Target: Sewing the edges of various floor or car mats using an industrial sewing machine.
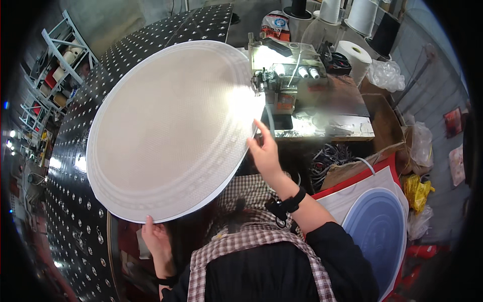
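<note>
A large oval beige mat (166, 121) with a ribbed border and white rim lies tilted over the table, its right edge at the lit needle area of a sewing machine (289, 68). My right hand (264, 153) is closed on the mat's edge just below the machine head, thumb and forefinger at the rim. A grey strip (270, 120) hangs beside those fingers. At the near edge, my left hand (157, 239) grips the rim, its thumb on top; the other fingers are partly hidden below.
A black table (75, 201) studded with metal balls spreads leftward. Thread cones (362, 17) stand behind the machine. Right of me are a cardboard box (380, 116), tangled grey strips (329, 163) and a blue oval mat (377, 231) on white and red sheets. Shelves (65, 48) stand far left.
</note>
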{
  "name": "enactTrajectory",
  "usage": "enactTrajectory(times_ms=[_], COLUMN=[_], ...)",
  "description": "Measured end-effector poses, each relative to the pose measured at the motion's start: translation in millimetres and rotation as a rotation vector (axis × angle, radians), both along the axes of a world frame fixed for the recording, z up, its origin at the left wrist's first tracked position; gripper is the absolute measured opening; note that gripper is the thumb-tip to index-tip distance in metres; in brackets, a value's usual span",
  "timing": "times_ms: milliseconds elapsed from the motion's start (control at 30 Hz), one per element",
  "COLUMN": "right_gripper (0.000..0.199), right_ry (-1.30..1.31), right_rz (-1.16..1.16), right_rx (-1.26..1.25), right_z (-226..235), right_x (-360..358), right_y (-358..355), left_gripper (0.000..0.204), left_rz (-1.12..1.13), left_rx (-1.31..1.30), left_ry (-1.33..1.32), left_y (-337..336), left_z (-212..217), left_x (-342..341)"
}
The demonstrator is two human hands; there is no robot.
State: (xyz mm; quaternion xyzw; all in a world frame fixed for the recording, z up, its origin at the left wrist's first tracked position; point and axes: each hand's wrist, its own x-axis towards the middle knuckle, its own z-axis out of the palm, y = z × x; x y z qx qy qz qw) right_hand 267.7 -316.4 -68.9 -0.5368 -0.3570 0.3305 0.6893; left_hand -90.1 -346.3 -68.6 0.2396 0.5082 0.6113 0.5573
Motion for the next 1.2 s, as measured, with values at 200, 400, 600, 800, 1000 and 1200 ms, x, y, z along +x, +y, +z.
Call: enactTrajectory(times_ms=[200, 400, 600, 800, 1000, 1200], right_gripper=[0.060, 0.056, 0.062, 0.062, 0.060, 0.067], right_ry=[-0.146, 0.122, 0.009, 0.121, 0.077, -0.125], right_rz=[0.163, 0.103, 0.188, 0.210, 0.079, 0.200], right_rx=[-0.137, -0.006, 0.027, -0.064, 0.081, -0.007], right_z=[-11.8, -9.4, -9.5, -9.8, -8.3, -8.8], right_x=[-35.4, -3.0, -24.7, -20.3, 0.5, -28.7], right_y=[-26.8, -6.0, -14.7, -18.6, 0.2, -22.4], left_gripper=[0.017, 0.022, 0.015, 0.014, 0.017, 0.018], left_rz=[-0.167, 0.085, -0.020, -0.090, -0.005, -0.187], left_rx=[-0.060, -0.006, 0.014, -0.030, -0.030, -0.063], left_ry=[0.021, -0.140, 0.053, -0.029, -0.007, 0.038], left_y=[-12.9, 14.4, 3.4, -5.2, 7.3, -10.3], left_z=[-3.3, 14.1, 1.2, 4.1, 5.2, -5.5], left_x=[29.5, 5.0, 15.4, 28.3, 15.8, 47.8])
